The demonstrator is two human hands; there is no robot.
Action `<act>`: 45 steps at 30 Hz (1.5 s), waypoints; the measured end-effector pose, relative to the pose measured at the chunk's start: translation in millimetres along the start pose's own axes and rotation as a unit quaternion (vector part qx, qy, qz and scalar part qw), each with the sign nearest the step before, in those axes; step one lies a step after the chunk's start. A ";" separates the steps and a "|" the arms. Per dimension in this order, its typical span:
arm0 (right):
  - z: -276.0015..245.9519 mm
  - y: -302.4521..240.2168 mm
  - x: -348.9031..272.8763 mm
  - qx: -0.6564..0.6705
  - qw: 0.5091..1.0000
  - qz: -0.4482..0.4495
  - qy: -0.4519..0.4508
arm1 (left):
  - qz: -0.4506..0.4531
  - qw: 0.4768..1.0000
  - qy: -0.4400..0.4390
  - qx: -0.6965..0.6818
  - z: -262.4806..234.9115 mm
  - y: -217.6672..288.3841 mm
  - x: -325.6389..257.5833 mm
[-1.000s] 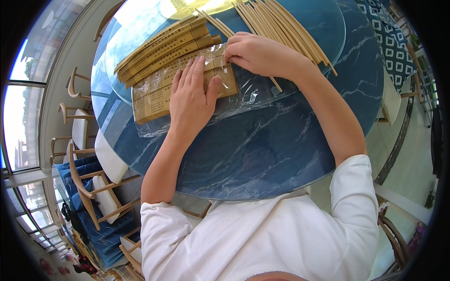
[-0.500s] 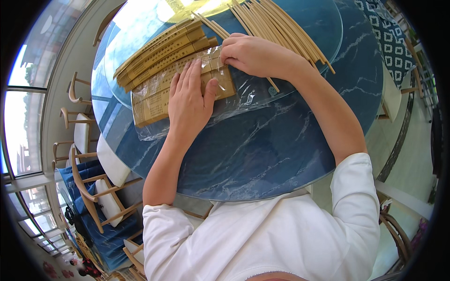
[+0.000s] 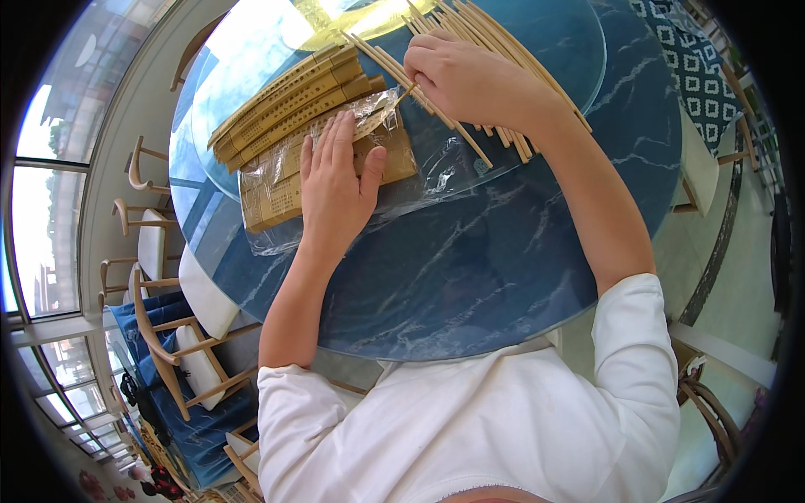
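My left hand [image 3: 335,186] lies flat, fingers together, on a clear plastic bag [image 3: 419,180] holding tan paper chopstick sleeves [image 3: 272,199]. The bag rests on the blue marbled round table [image 3: 470,268]. My right hand [image 3: 470,80] is curled over a single wooden chopstick [image 3: 402,90], pinching it near the bag's open mouth. Under that hand lies a loose pile of bare chopsticks [image 3: 495,42]. More sleeved chopsticks [image 3: 289,96] are stacked just behind the bag.
A glass turntable [image 3: 579,50] covers the table's middle. Wooden chairs with white and blue cushions [image 3: 180,335] stand at the left by tall windows [image 3: 42,193]. A patterned chair cushion [image 3: 700,71] is at the far right.
My right hand has lifted off the bag and shifted right and back toward the loose chopsticks. My left hand has stayed pressed on the bag.
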State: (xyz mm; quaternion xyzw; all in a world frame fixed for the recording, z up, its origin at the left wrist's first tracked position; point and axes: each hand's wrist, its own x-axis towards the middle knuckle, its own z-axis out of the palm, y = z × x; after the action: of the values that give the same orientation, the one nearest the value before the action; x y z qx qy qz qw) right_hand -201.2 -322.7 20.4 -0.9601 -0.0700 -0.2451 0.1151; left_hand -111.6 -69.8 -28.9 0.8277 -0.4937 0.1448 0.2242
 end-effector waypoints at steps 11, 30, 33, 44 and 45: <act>-118.1 -19.3 -10.9 0.013 0.975 0.072 0.209 | 0.001 0.988 -0.017 -0.157 -4.4 54.3 80.1; -11.5 -30.2 -11.4 -0.023 0.998 -0.035 0.051 | -0.047 0.931 -0.164 -0.323 -38.1 15.3 66.5; -9.0 -22.3 -19.9 0.004 1.000 0.004 0.010 | -0.077 0.932 -0.183 -0.303 -26.8 26.4 75.0; 12.0 -4.0 -79.5 -0.113 0.976 0.151 0.110 | 0.141 0.986 -0.029 -0.080 15.8 28.7 51.3; 13.7 -5.9 -79.6 -0.114 0.975 0.161 0.107 | 0.123 0.986 -0.054 -0.098 14.0 28.3 50.0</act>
State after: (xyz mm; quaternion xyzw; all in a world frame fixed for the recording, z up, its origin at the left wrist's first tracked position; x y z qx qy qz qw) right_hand -265.4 -319.7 -28.9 -0.9339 0.1264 -0.3308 0.0495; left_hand -112.7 -126.3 -11.4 0.7410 -0.6152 0.0773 0.2578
